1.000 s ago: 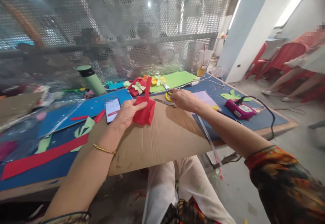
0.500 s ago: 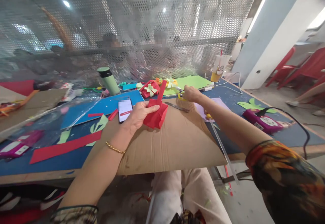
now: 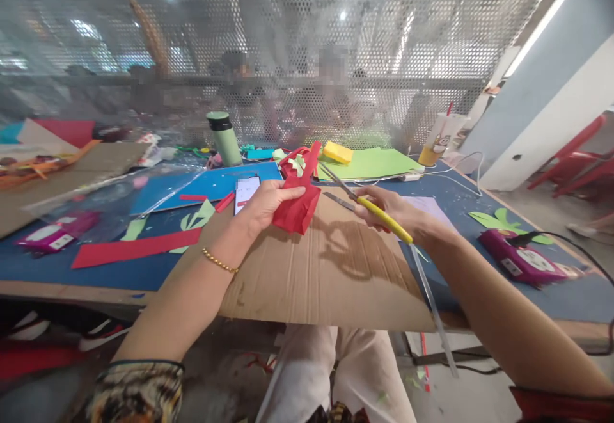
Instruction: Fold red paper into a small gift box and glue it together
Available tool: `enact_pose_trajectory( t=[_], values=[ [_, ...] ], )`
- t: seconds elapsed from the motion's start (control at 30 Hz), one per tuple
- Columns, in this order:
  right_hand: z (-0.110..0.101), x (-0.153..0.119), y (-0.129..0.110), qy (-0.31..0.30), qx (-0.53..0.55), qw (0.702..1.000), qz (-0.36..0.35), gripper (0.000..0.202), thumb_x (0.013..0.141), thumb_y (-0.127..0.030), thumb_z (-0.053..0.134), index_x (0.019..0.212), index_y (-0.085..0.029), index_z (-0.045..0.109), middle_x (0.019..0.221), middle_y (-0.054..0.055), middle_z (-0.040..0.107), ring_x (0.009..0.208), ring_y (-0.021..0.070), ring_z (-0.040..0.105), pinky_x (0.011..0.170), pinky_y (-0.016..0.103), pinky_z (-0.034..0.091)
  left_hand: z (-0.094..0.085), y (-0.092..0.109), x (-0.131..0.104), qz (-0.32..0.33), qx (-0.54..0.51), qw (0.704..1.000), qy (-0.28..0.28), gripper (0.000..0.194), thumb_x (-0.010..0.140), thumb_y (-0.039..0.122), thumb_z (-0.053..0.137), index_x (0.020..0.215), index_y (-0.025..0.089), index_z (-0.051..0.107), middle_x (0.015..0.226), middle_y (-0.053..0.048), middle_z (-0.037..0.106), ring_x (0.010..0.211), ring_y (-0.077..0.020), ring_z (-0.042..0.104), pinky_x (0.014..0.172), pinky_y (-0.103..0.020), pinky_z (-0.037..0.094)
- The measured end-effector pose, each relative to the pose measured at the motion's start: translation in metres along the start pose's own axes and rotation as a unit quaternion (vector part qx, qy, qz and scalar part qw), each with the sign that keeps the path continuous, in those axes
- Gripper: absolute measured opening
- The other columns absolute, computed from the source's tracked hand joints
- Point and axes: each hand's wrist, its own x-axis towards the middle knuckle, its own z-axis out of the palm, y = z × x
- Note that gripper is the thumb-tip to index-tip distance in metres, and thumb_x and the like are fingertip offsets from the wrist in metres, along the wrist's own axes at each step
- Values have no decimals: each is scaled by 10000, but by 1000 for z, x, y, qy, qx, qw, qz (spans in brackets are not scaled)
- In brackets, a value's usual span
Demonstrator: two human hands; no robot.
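Note:
My left hand (image 3: 266, 205) is closed on a small folded red paper box (image 3: 298, 210), thumb on top. A red paper strip stands up from the box toward the back. My right hand (image 3: 384, 207) is closed round yellow-handled scissors (image 3: 381, 213), held over the cardboard sheet (image 3: 307, 282). The scissors point left toward the red box, apart from it. Below the upper blade shows another metal strip; I cannot tell whether it is the second blade or something lying on the cardboard.
Behind lie green paper sheets (image 3: 378, 166) and a yellow block (image 3: 338, 152). A phone (image 3: 246, 191), a red paper strip (image 3: 137, 248) and a green flask (image 3: 224, 139) are at left. A drink cup (image 3: 437, 141) and a purple power socket (image 3: 520, 256) stand at right.
My right hand has come back toward me from the far side of the cardboard, with the scissors in it. My left hand still grips the red box. The view has shifted.

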Motion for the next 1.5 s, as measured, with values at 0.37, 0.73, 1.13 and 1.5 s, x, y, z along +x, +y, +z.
enact_pose_trajectory(
  t=[0.37,0.73,1.13,1.5],
  values=[
    [13,1,18,36,-114,989,-84,630,694,-640,845,1099,-206,632,727,-59,490,655,129,434,616,282,363,7,-6,-10,-31,65,996,-57,240,599,160,944,800,137,815,797,-72,819,681,-201,749,674,-316,597],
    [10,-4,23,65,-212,962,-159,534,758,-518,837,1156,-200,677,884,19,623,662,131,452,628,286,401,4,-8,-5,-6,66,994,-81,313,588,190,985,866,151,845,826,-81,822,777,-232,757,800,-366,595],
    [15,0,31,61,-167,975,-134,577,750,-589,834,1151,-199,693,739,-42,546,615,113,408,588,276,348,3,-9,-5,7,81,993,-80,307,586,187,978,862,161,845,844,-76,821,781,-226,754,802,-373,591],
    [15,-1,29,63,-156,976,-140,546,764,-596,817,1129,-205,711,695,-51,501,614,119,393,577,273,311,6,-8,-8,-11,60,994,-90,284,609,149,948,872,156,839,867,-81,829,826,-251,776,851,-400,598]
  ],
)
